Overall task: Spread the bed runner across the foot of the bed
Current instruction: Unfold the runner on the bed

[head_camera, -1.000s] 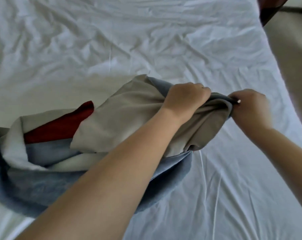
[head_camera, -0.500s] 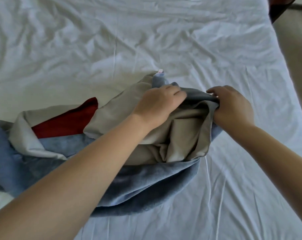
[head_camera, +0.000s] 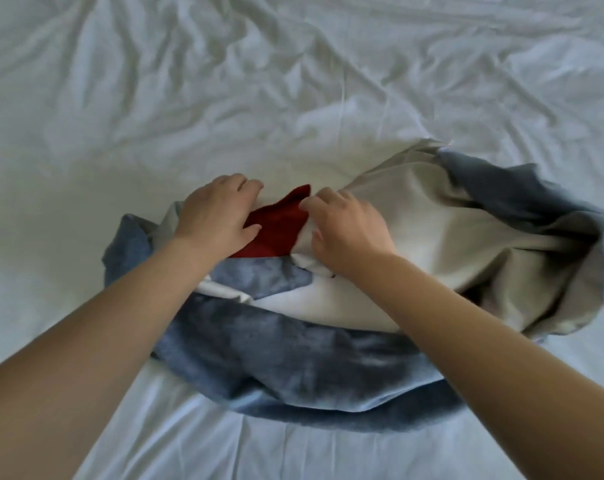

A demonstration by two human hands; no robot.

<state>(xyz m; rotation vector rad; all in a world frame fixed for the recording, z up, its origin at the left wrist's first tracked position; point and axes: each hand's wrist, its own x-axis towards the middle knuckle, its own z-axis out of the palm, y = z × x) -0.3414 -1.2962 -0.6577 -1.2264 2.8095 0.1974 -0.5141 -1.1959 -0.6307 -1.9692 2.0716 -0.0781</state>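
- The bed (head_camera: 293,81) fills the view, covered by a white, heavily creased sheet (head_camera: 85,306). No bed edge shows, so I cannot tell which part is the foot.
- The bed runner (head_camera: 293,358) lies in a bunched, twisted heap on the sheet, in the middle and right of the view. None of it is spread flat yet.
- Its blue plush face (head_camera: 328,382) curls along the near side and up the right end. It looks thick, soft and fairly light, and likely to drag on the sheet rather than slide.
- The grey lining (head_camera: 449,237) is turned upward over most of the right half. It is smooth and limp, so it will probably fold back on itself if let go.
- A red patch (head_camera: 279,223) shows between the hands, near the far side of the heap.
- The right hand (head_camera: 349,233) has its fingers curled and pinches the edge of the grey lining beside the red patch.
- The left hand (head_camera: 213,216) rests on the runner's left part, thumb on the red. Its fingertips bend over the far edge, and I cannot tell whether it grips or only presses.
- Judgement: best taken at a hemmed short edge or its two corners, hands well apart. It can then be drawn out lengthwise so the twists fall open instead of tightening.
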